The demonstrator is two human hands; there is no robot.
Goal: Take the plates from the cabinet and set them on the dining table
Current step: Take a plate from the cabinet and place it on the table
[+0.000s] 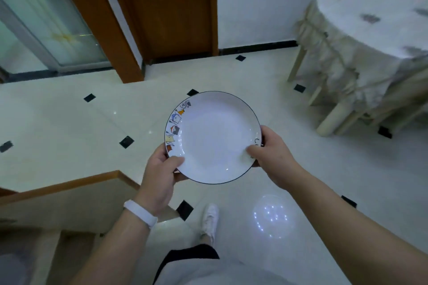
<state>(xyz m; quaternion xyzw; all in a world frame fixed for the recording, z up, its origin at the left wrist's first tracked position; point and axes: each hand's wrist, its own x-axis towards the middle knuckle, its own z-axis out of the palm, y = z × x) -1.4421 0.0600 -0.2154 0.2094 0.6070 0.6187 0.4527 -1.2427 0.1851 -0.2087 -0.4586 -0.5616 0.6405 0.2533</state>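
Note:
A white plate (214, 134) with a thin dark rim and small coloured drawings along its left edge is held level above the floor, in the middle of the view. My left hand (159, 173) grips its near-left rim, thumb on top. My right hand (271, 157) grips its right rim, thumb lying on the plate's inner face. A white band sits on my left wrist. The dining table (375, 30), covered by a pale patterned cloth with a frilled hem, stands at the far right, well apart from the plate.
A pale cabinet with a wooden top edge (69, 192) is at the lower left. A brown wooden door (166, 7) and a glass sliding door (41, 18) are ahead. The glossy white tiled floor (69, 127) spreads between them. My white shoe (210, 217) shows below.

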